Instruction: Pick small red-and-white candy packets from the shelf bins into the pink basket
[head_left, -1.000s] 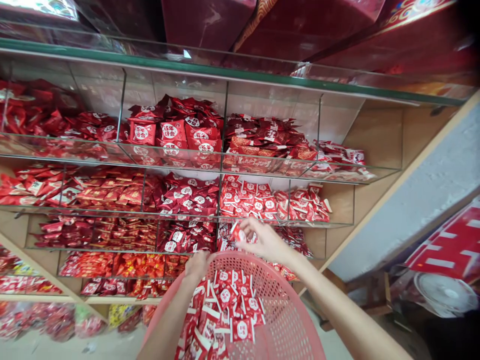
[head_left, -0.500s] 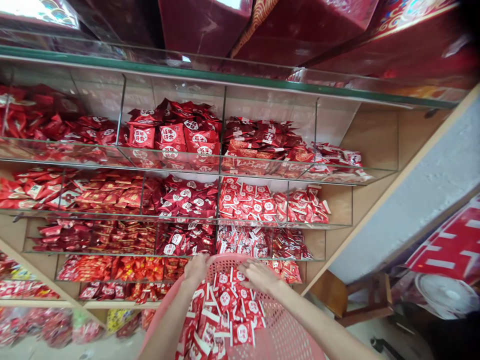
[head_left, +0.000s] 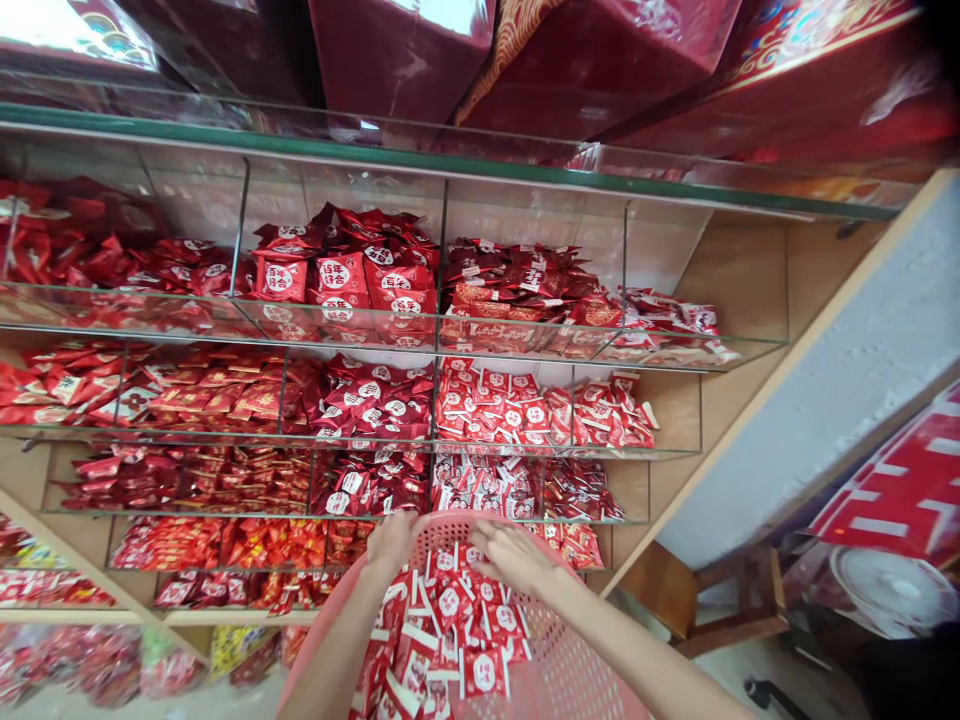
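A pink plastic basket [head_left: 577, 650] with holes in its wall stands low in front of me, tilted against the shelves. Small red candy packets [head_left: 450, 605] with white round labels and white ends lie in a heap inside it. My left hand [head_left: 390, 545] is closed around the basket's far rim, left of the middle. Over the far end of the heap, my right hand [head_left: 514, 555] reaches in from the right. Its fingers are bent and slightly apart, touching the topmost packets; the fingertips are partly hidden.
Glass-fronted shelves [head_left: 360, 440] hold red packets [head_left: 341, 280] in divided compartments. Large dark red boxes [head_left: 401, 60] sit on the glass shelf above. Bagged goods [head_left: 105, 660] lie at lower left. A wooden stool [head_left: 660, 590] and a white fan [head_left: 892, 590] stand at right.
My right hand's fingers have bent a little more over the packets and shifted slightly left. My left hand stays on the rim. The view has tipped slightly.
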